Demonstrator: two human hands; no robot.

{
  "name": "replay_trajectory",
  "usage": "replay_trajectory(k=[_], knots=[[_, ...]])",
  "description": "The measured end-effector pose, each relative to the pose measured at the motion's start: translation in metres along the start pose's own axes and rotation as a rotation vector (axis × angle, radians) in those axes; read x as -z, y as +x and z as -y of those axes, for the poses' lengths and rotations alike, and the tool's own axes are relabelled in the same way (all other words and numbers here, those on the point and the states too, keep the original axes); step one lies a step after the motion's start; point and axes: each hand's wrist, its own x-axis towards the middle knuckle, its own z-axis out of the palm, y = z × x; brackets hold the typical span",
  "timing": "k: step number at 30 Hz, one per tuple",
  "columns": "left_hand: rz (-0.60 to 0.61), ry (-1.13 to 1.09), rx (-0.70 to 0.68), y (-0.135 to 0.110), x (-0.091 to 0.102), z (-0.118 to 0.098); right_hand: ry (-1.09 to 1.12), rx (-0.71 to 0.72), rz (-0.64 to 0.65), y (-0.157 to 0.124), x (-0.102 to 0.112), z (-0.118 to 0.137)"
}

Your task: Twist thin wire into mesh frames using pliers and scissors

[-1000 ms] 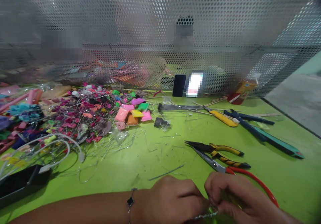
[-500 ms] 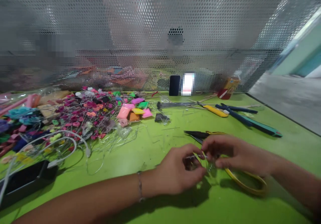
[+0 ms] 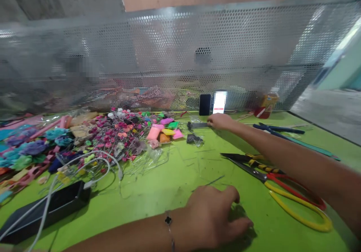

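Observation:
My left hand (image 3: 214,218) rests low over the green table, thumb and forefinger apart, with nothing visible between them. Just beyond it lies a short dark piece of wire (image 3: 213,181). My right hand (image 3: 221,121) reaches far across to a bundle of thin dark wire stems (image 3: 200,125), its fingers curled down onto the near end. Exactly how many stems the fingers pinch is too small to see. Scissors with red and yellow handles (image 3: 296,203) lie beneath my right forearm, beside pliers with yellow and black handles (image 3: 262,163).
Colourful small flowers on wires (image 3: 113,131) heap up at left, near clay packets (image 3: 163,133). A black power bank (image 3: 53,208) with a white cable sits front left. Two phones (image 3: 205,104) lean on the mesh panel (image 3: 169,49). A bottle (image 3: 266,103) and cutters (image 3: 299,141) are at right.
My hands have parted. The right one moved away to the wire bundle at the back, while the left let go of the small wire piece and lowered. The view has tilted up.

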Motion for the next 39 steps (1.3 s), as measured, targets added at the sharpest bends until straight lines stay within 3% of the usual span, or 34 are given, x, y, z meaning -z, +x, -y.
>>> replay_trajectory(k=[5,11,14,19,23,24,27,30,32,35,37,39], knots=[[-0.016,0.221,-0.184,0.004,-0.004,0.002,-0.060,-0.018,0.057,0.010,-0.010,-0.007],[0.029,0.231,-0.138,0.007,0.005,-0.002,-0.104,-0.025,0.035,0.000,-0.007,-0.011],[-0.036,0.164,-0.106,0.007,0.006,-0.001,-0.094,-0.041,-0.049,-0.010,0.004,-0.012],[-0.381,-0.299,-0.073,0.014,0.005,0.009,-0.040,0.023,-0.317,-0.051,0.041,-0.011],[-0.486,-0.865,0.021,0.025,0.018,0.017,0.046,0.112,-0.473,-0.104,0.070,0.009],[-0.527,-0.982,0.018,0.027,0.023,0.019,0.129,0.208,-0.483,-0.118,0.075,0.018],[-0.579,-1.223,0.017,0.033,0.034,0.021,0.347,0.457,-0.314,-0.157,0.083,0.052],[-0.570,-1.386,0.016,0.036,0.039,0.022,0.472,0.493,-0.100,-0.181,0.082,0.081],[-0.548,-1.455,0.035,0.035,0.040,0.022,0.551,0.471,-0.003,-0.188,0.079,0.087],[-0.505,-1.553,0.149,0.033,0.043,0.023,0.546,0.437,0.031,-0.190,0.071,0.066],[-0.458,-1.595,0.256,0.033,0.044,0.026,0.420,0.360,-0.017,-0.190,0.061,0.033],[-0.393,-1.611,0.338,0.035,0.045,0.029,0.305,0.206,0.023,-0.192,0.047,-0.007]])
